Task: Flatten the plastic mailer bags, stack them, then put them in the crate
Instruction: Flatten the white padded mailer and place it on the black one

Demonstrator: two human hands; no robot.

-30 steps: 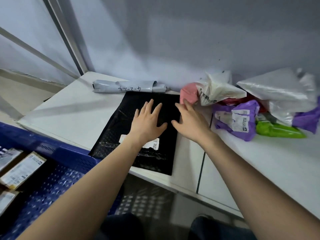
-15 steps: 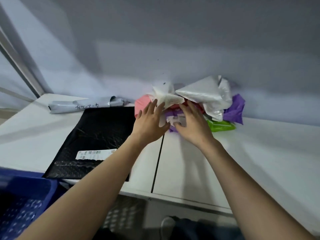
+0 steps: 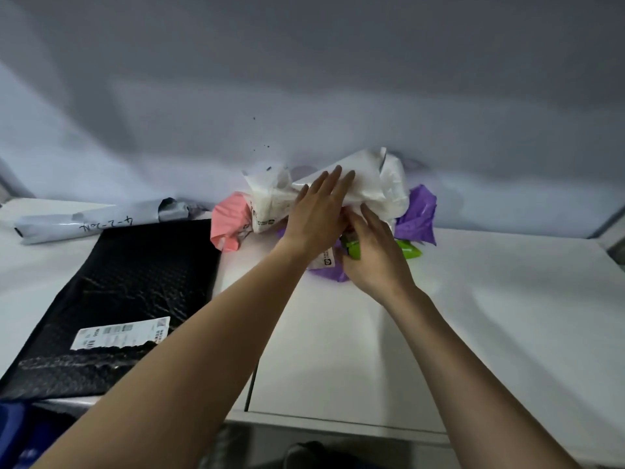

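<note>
White table against the wall: left hand flat on white bag, right hand digging beneath, grip hidden, likely freeing one.

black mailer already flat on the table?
Yes, the black mailer lies spread flat on the white table, label up, left of both hands, which are at the crumpled bag pile.

Flat mailer left of crumpled pile, rolled bag behind.
</note>
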